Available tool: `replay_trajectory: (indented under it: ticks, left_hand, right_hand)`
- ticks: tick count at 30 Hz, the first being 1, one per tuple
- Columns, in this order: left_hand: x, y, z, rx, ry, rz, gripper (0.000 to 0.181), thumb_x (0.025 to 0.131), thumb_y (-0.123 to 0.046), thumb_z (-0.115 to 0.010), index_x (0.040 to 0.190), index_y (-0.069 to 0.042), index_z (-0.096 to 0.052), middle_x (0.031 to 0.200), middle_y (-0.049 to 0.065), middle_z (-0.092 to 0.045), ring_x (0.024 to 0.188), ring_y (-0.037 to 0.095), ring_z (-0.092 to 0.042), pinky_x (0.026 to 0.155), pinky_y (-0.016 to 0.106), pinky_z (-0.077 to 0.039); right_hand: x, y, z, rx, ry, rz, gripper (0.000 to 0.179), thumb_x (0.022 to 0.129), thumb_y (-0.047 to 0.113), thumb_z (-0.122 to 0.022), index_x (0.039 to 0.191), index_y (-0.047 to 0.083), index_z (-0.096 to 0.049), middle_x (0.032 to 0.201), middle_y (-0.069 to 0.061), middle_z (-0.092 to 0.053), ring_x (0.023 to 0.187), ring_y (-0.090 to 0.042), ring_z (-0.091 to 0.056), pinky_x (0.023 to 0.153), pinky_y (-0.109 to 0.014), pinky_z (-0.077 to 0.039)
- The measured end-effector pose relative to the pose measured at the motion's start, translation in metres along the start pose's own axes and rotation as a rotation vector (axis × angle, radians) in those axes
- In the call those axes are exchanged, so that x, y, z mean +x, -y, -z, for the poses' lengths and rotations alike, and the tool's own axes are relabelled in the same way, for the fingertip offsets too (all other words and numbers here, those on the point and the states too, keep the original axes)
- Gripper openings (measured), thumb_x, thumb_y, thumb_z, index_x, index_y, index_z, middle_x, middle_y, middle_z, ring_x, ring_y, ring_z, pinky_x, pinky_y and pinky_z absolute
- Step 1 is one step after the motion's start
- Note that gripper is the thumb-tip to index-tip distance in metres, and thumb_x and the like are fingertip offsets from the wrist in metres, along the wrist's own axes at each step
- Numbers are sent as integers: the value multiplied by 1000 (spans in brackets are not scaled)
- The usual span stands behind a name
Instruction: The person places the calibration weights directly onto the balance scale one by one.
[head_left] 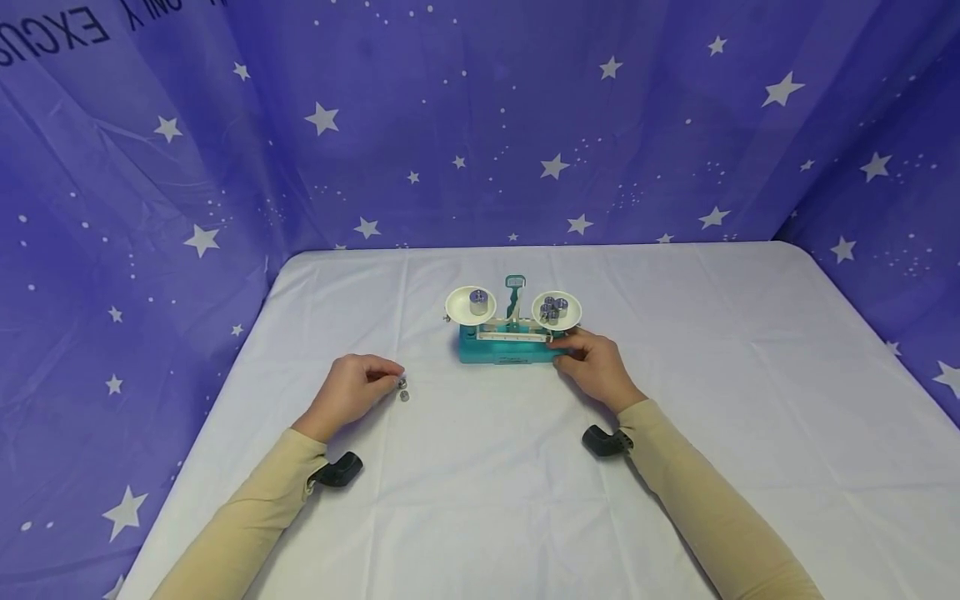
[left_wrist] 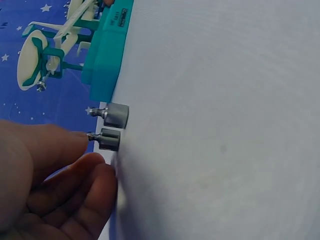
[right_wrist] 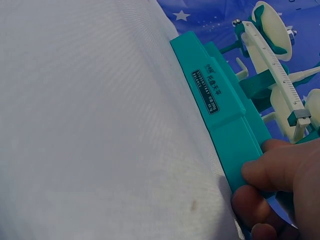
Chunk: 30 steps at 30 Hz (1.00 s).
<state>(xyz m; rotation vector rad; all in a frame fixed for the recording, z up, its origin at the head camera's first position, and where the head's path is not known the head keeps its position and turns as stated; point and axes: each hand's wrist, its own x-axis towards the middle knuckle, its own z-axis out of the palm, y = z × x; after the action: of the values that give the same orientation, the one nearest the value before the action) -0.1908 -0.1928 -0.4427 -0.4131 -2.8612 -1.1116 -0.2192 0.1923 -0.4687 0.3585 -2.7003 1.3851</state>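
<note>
A teal tray balance (head_left: 513,346) with two cream pans stands on the white-covered table. On its left pan (head_left: 459,317) sits one larger metal weight (head_left: 478,302); the right pan (head_left: 573,315) bears several smaller weights (head_left: 552,310). My right hand (head_left: 597,367) grips the right end of the balance's base, thumb (right_wrist: 260,172) against its front. Left of the balance, my left hand (head_left: 348,392) pinches the knob of a small weight (left_wrist: 109,139) that stands upright on the cloth. Close beside it stands another small knobbed weight (left_wrist: 116,115).
White cloth covers the table (head_left: 480,500). A purple curtain (head_left: 442,125) with white stars hangs at the back and both sides. Black devices (head_left: 339,471) protrude from both sleeves at the wrists.
</note>
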Motion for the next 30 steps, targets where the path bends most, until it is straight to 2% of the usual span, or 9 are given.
replay_trajectory:
  ticks: [13, 22, 30]
  left_hand:
    - [1, 2, -5, 7, 10, -32, 11, 88, -5, -74, 96, -8, -82, 98, 10, -80, 89, 22, -74, 77, 25, -56]
    - [1, 3, -8, 3, 1, -32, 10, 87, -6, -76, 94, -8, -82, 96, 9, -80, 88, 22, -75, 77, 24, -56]
    - [1, 3, -8, -10, -23, -2, 10, 88, -9, -75, 95, -8, -82, 95, 9, -80, 84, 18, -73, 74, 22, -55]
  right_hand:
    - [0, 0, 0, 2, -4, 0, 25, 84, -2, -72, 107, 3, -79, 126, -18, -71, 87, -22, -59, 72, -21, -48]
    - [-1, 3, 0, 7, 3, -22, 26, 85, -3, -71, 109, 3, -79, 132, -19, -68, 98, -26, -64, 78, -22, -51]
    - [-2, 4, 1, 7, 1, -21, 26, 85, -3, -71, 109, 3, -79, 134, -19, -67, 104, -29, -66, 81, -24, -52]
